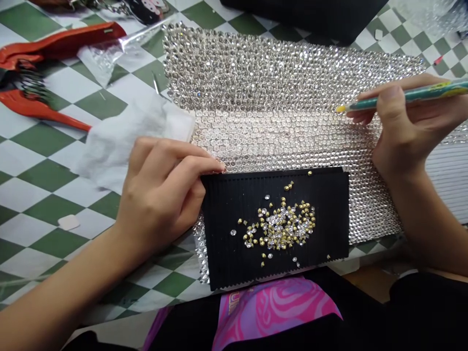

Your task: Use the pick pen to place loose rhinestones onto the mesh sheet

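Silvery stone-studded mesh (285, 68) is spread beneath the fingertips. By the right hand (402, 122), a teal pen (409, 96) is clamped between the fingers, its yellow tip (341, 109) poised over the mesh. The left hand (157, 195) is rested, fingers bent, at the corner of a black tray (331, 200); whether anything is pinched cannot be told. Loose stones (285, 226) are held on the tray, between the hands. Stone placing seems in hand; careful aiming of the tip is judged to be needed. Beyond the left fingers, a red-handled tool (69, 44) is laid on checked covering (47, 139); little room is shown.
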### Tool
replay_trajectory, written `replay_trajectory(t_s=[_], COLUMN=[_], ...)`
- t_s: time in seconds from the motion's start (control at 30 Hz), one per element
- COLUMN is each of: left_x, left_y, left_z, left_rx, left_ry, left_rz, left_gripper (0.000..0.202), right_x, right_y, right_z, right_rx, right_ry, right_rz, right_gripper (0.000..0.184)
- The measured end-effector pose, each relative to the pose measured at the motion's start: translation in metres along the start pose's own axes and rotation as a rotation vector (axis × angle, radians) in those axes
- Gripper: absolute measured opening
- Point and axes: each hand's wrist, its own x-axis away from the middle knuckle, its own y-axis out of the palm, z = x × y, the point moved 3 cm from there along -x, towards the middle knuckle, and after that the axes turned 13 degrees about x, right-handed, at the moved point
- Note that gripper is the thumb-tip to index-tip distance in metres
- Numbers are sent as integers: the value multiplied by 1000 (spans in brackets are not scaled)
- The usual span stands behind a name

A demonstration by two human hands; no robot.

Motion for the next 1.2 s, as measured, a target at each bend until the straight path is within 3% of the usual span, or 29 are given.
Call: replay_trajectory(t_s=[0.2, 0.3, 0.5, 0.7, 1.2], left_x=[1, 1, 1, 1, 5], left_y=[1, 0, 0, 1, -1], left_z=[1, 2, 1, 1, 0], left_rx=[5, 10, 10, 30, 31], left_ry=[-14, -13, -29, -28, -54], left_rz=[0, -10, -15, -1, -4], left_gripper=[27, 27, 26, 27, 29], right_x=[-1, -1, -1, -1, -1], right_y=[1, 0, 0, 1, 0], right_z=[1, 0, 4, 7, 1], right_rx=[25, 14, 152, 71, 101], right_ry=[-22, -36, 60, 46, 103], right_rz=[-35, -23, -49, -7, -55], right_gripper=[18, 23, 32, 31, 34])
